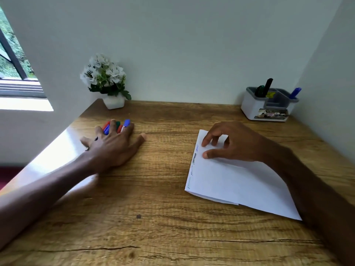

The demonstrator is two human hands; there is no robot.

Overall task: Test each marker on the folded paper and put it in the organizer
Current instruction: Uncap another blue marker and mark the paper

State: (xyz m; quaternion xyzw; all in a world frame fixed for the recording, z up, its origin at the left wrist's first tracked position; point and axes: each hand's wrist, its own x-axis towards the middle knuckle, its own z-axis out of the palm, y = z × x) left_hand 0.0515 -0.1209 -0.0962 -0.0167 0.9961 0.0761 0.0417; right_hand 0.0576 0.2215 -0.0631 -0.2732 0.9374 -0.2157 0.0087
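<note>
Left hand [113,146]: open, fingers straight and spread, laid flat over the loose markers [126,123] at the bench's [153,208] far left. Red, blue and green caps show between and beyond the fingers.

Right hand [236,143]: open, fingers loosely curved, grips nothing. Thumb and fingertips press on the far end of the paper [230,185].

Paper: folded, lying flat on the bench at right. Scribbles [194,158] run along its left edge.

Organizer [255,108]: far right corner, against the wall, well apart from both hands. A black marker [268,85] and a green marker [260,90] stand in its left compartment, and a blue marker [295,92] in the right.

Plant [106,77]: white pot, far left corner, beyond the loose markers.
</note>
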